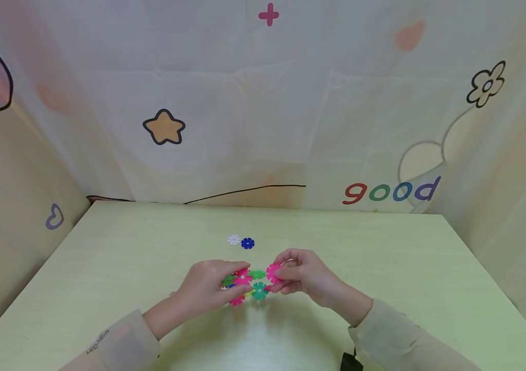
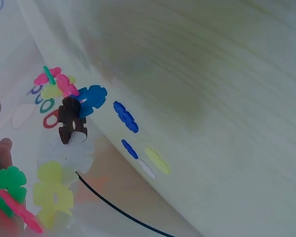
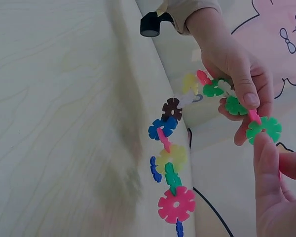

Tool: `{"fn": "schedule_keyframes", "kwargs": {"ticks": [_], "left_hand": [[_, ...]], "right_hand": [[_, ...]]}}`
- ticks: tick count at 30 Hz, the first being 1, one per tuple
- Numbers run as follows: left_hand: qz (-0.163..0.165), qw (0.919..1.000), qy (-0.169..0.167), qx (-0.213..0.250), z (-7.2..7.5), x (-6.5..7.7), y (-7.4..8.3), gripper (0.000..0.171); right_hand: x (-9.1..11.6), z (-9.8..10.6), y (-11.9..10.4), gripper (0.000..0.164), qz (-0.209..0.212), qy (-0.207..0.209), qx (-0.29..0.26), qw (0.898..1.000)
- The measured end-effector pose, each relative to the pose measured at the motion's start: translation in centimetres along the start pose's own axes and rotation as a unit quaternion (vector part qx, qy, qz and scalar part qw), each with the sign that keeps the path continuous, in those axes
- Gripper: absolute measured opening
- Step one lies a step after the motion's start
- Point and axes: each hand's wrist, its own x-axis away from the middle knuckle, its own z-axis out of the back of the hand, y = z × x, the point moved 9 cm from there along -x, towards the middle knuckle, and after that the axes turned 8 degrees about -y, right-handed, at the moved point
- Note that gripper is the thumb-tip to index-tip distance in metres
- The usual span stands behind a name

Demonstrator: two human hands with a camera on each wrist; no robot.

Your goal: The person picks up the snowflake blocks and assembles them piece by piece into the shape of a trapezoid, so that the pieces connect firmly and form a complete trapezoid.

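A chain of joined snowflake discs in several colours hangs between the two hands above the table. My left hand [image 1: 207, 283] holds its left part, with thumb and fingers about a pink disc [image 1: 243, 277]. With thumb and fingers, my right hand [image 1: 307, 275] pinches another pink disc [image 1: 273, 273] at the chain's right side. Between the hands are a light green disc [image 1: 257, 274] and a teal disc [image 1: 259, 291]. In the right wrist view, a green disc [image 3: 271, 129] touches my right fingertips, and the chain droops through a brown disc [image 3: 172, 108] to a pink disc [image 3: 176, 205].
A loose white disc [image 1: 233, 240] and a dark blue disc [image 1: 247, 243] lie on the pale table [image 1: 360, 242] beyond the hands. A printed curtain [image 1: 226, 93] stands behind and beside the table. A black device [image 1: 351, 362] shows below the right sleeve.
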Motion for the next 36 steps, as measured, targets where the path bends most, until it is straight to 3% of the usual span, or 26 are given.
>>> {"fn": "schedule_keyframes", "kwargs": {"ticks": [11, 21, 30, 36], "left_hand": [[-0.038, 0.9992, 0.003, -0.011, -0.1, 0.0, 0.7, 0.038], [-0.052, 0.9984, -0.024, 0.006, -0.4, -0.2, 1.0, 0.034], [-0.078, 0.9970, -0.003, -0.007, -0.3, -0.1, 1.6, 0.031], [-0.084, 0.9963, -0.011, -0.017, -0.2, -0.3, 2.0, 0.030]], "right_hand": [[0.1, -0.1, 0.0, 0.030, -0.010, -0.006, 0.032, 0.999], [0.2, -0.3, 0.2, 0.028, -0.022, -0.007, 0.012, 1.000], [0.5, -0.4, 0.1, 0.024, -0.028, 0.020, 0.018, 0.999], [0.7, -0.4, 0.8, 0.023, -0.046, 0.041, 0.027, 0.998]]}}
